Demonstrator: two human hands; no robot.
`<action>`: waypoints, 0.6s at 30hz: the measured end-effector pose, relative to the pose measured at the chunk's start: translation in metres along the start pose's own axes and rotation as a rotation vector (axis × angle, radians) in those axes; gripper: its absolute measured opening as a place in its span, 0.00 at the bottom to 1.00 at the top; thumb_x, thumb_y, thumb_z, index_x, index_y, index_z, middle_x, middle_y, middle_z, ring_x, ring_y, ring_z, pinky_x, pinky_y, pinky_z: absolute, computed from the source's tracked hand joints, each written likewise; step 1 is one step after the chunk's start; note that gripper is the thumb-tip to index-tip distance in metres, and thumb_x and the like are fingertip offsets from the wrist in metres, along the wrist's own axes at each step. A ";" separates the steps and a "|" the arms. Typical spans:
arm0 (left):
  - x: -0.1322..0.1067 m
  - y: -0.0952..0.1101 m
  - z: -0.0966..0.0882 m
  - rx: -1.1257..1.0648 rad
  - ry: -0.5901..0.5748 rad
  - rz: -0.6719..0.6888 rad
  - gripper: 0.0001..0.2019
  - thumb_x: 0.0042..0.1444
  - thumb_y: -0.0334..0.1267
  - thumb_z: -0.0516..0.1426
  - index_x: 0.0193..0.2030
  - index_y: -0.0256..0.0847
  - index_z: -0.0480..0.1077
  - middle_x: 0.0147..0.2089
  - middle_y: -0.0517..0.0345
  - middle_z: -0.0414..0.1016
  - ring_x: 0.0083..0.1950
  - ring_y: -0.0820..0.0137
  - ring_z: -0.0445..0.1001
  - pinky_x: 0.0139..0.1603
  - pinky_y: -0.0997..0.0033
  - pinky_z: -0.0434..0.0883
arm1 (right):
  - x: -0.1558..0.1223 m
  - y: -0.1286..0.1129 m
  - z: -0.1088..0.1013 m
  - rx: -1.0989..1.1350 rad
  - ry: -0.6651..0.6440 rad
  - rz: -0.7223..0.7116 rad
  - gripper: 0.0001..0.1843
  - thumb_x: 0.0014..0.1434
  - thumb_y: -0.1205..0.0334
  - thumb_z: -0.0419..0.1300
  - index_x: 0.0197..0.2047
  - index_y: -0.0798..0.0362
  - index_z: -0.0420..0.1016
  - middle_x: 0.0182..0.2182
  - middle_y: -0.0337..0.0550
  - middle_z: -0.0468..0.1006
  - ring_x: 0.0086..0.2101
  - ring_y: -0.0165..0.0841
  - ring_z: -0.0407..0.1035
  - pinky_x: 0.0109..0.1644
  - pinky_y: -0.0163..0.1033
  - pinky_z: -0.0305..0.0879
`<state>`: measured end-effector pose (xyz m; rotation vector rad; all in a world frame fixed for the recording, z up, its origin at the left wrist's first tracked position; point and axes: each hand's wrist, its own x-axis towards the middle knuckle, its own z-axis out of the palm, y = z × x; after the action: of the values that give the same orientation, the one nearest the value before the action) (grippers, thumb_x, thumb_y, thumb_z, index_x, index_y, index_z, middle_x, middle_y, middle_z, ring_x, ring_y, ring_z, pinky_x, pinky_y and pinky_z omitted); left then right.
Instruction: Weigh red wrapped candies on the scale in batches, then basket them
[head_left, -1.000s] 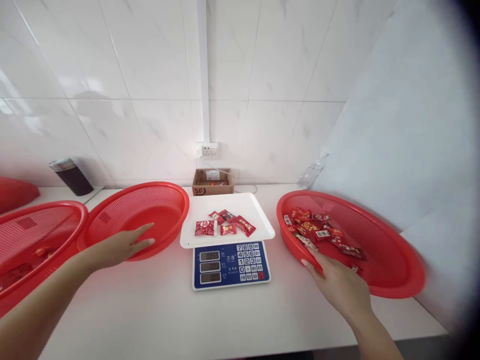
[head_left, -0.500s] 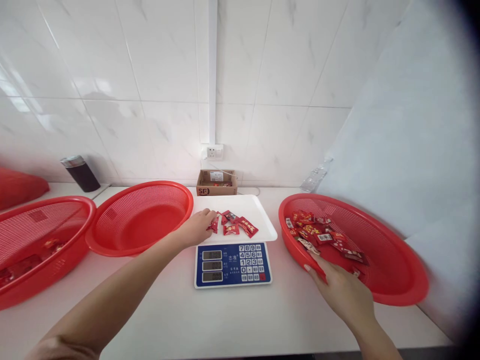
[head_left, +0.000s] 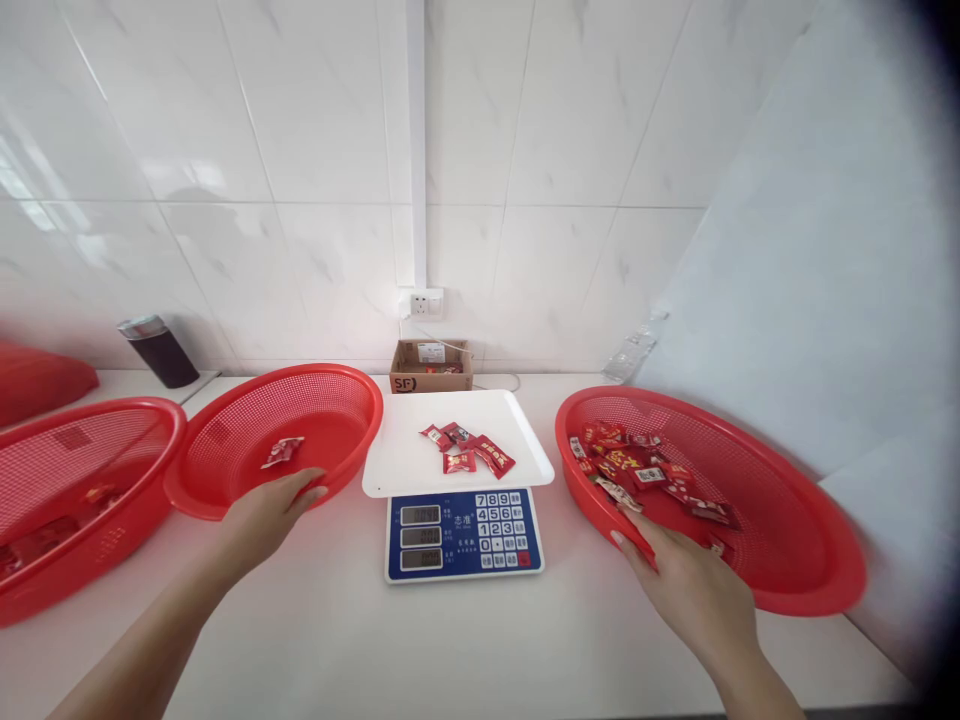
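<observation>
Just past your left hand [head_left: 268,515], head view: a lone red packet [head_left: 283,452] is showing inside the middle basket [head_left: 334,435]; unclear whether it is touching bottom. That hand is hovering at the near rim, fingers loosely parted, gripping nothing visible. Rightward of it, small packets [head_left: 459,463] are lying bunched on the scale tray [head_left: 401,475]. Your right hand [head_left: 686,580] is grasping the right basket [head_left: 787,520] by its near rim; the packet heap [head_left: 637,472] is sitting just beyond its fingers. Risks: overlapping wrappers could be catching together when pinched; a hard right-hand tug could be tipping that basket, spilling packets.
</observation>
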<state>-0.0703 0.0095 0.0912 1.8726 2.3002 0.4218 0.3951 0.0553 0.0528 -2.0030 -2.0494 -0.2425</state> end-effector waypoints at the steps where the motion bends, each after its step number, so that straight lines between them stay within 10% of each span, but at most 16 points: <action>1: -0.003 -0.006 0.001 -0.001 -0.003 -0.034 0.22 0.57 0.54 0.42 0.49 0.48 0.67 0.48 0.53 0.74 0.44 0.61 0.74 0.37 0.66 0.69 | 0.000 0.000 -0.001 0.003 0.003 -0.007 0.24 0.61 0.50 0.43 0.55 0.44 0.68 0.29 0.42 0.78 0.28 0.37 0.72 0.25 0.38 0.66; 10: 0.020 -0.009 -0.001 0.101 0.105 -0.044 0.23 0.58 0.50 0.40 0.49 0.44 0.69 0.47 0.48 0.75 0.44 0.56 0.74 0.41 0.57 0.69 | 0.000 -0.001 -0.002 -0.002 -0.037 0.003 0.24 0.61 0.50 0.42 0.55 0.44 0.68 0.29 0.42 0.78 0.29 0.38 0.72 0.26 0.39 0.66; 18: 0.044 0.076 0.021 0.030 0.150 0.383 0.20 0.59 0.36 0.41 0.52 0.41 0.66 0.57 0.52 0.68 0.62 0.64 0.60 0.61 0.58 0.58 | 0.001 0.000 -0.001 -0.009 -0.033 -0.003 0.25 0.61 0.50 0.42 0.54 0.45 0.69 0.34 0.42 0.79 0.34 0.38 0.72 0.32 0.40 0.68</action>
<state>-0.0027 0.0693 0.0973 2.3781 2.0348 0.5937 0.3949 0.0562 0.0544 -2.0225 -2.0754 -0.2214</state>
